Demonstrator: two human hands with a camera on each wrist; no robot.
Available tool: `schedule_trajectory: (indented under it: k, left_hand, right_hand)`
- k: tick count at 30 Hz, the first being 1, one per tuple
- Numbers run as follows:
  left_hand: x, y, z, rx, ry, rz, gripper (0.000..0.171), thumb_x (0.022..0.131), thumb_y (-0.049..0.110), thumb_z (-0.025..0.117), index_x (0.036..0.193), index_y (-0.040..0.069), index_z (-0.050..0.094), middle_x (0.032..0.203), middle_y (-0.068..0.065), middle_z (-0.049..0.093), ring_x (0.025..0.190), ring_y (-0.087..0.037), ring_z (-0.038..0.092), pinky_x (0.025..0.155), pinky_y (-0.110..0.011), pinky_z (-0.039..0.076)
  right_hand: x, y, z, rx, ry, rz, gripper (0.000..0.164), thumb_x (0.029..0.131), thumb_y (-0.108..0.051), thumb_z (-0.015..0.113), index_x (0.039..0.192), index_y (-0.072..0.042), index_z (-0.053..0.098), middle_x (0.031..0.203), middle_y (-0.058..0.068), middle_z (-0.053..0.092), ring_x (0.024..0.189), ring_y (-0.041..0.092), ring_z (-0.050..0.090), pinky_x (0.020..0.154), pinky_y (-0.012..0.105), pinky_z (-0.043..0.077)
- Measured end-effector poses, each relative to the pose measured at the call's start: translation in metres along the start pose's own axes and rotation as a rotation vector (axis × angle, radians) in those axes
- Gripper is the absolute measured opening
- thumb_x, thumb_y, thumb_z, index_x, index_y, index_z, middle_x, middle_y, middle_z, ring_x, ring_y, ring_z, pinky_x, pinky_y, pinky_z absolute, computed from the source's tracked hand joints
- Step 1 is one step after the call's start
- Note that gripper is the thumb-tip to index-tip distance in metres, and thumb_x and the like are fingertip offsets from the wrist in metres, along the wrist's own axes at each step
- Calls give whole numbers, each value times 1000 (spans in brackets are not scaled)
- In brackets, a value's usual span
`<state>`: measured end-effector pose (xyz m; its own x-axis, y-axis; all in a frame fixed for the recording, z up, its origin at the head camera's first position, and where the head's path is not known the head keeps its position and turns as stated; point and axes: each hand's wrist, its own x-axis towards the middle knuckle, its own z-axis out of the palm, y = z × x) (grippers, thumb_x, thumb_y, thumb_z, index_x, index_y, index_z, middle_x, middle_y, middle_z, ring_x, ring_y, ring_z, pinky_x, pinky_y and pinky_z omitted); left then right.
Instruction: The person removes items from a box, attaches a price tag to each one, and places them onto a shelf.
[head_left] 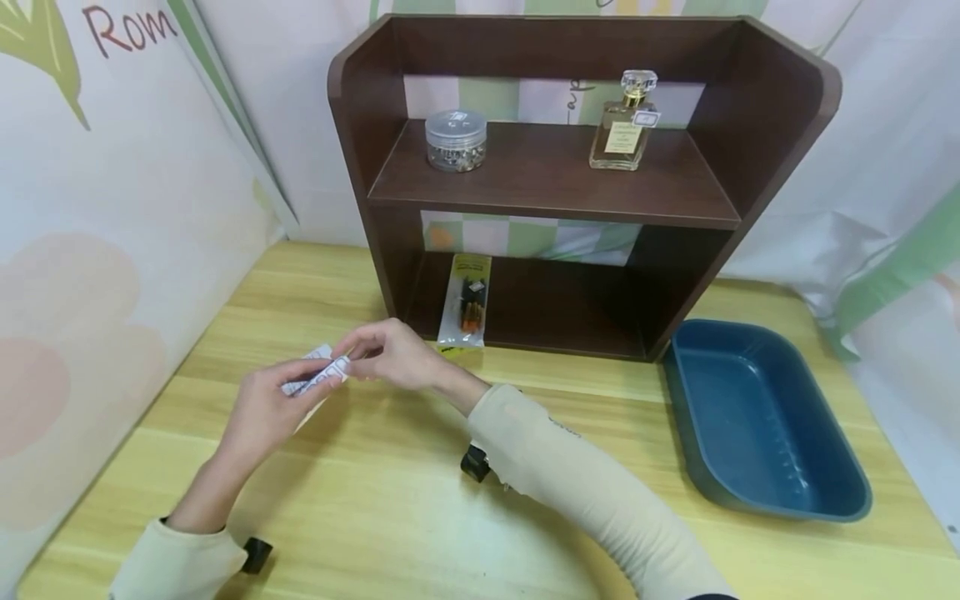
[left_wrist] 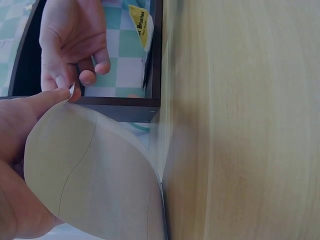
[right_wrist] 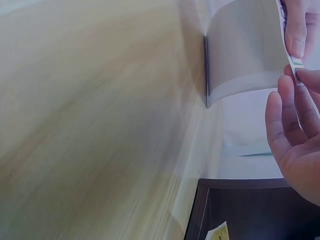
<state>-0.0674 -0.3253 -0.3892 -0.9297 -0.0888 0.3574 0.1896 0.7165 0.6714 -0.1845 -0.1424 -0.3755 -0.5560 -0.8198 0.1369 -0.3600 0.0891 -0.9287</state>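
A thin, bent label sheet (head_left: 309, 377), white with blue-edged print, is held above the left part of the table. Its plain pale back (left_wrist: 100, 165), crossed by thin slit lines, curves downward in the left wrist view. My left hand (head_left: 264, 404) grips the sheet between thumb and fingers. At its upper corner my right hand (head_left: 393, 354) pinches the edge with thumb and index finger, the other fingers loosely bent. Both hands' fingertips meet near that corner (right_wrist: 298, 75) in the right wrist view. Whether a single label is lifting off there, I cannot tell.
Behind the hands stands a dark brown two-tier shelf (head_left: 555, 212). It holds a lidded clear jar (head_left: 456, 142), a perfume bottle (head_left: 622, 137) with a small white label and a packet of brushes (head_left: 467, 304). A blue bin (head_left: 757, 417) sits at right on the wooden table (head_left: 390, 517).
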Motion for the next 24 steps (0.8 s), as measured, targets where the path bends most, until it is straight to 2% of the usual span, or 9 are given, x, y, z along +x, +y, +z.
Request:
schedule_trajectory:
  k: [3,7,10,15,19,24]
  left_hand:
    - [0,1,1,3,-6,-10,28,88,20,81,109,2,77,111,-21,72,95,-35,70,70,-18,53]
    - [0,1,2,4,-14,-19,29,88,22,80,110,3,77,111,-20,72,94,-34,70,69,-22,55]
    - [-1,0,3,9,-21,-24,29,89,24,80,110,5,77,108,-18,73,89,-31,69,65,-25,54]
    - [-2,-3,5,52,-29,-25,28,90,27,78,110,7,77,104,-16,74,85,-28,67,64,-30,53]
    - [-2,-5,7,84,-28,-27,27,90,25,78,109,5,77,100,-14,75,85,-29,67,67,-36,53]
    - [-1,-3,8,97,-42,-25,29,90,25,78,110,4,76,101,-15,75,86,-30,67,68,-41,54]
  right_hand:
    - [-1,-1,-1,-8,-1,5,18,92,1,70,108,-5,74,94,1,75,79,13,68,68,27,57]
    - [-1,-1,-2,-17,0,-10,13,93,-1,70,105,-4,75,99,2,75,86,11,68,75,26,58]
    - [-1,-1,-1,-86,15,-38,10,93,-5,72,102,-6,76,99,0,75,88,7,67,79,22,56]
    - [-3,-4,1,-244,65,-40,6,92,-10,75,97,-11,77,95,-5,74,79,5,64,71,18,54]
    - [-4,-7,2,-313,93,-33,5,91,-8,76,95,-12,77,92,-3,73,77,7,62,68,19,52]
    - [-4,-6,2,-363,60,-27,11,92,-10,74,103,-12,76,93,-6,70,79,6,62,69,17,52]
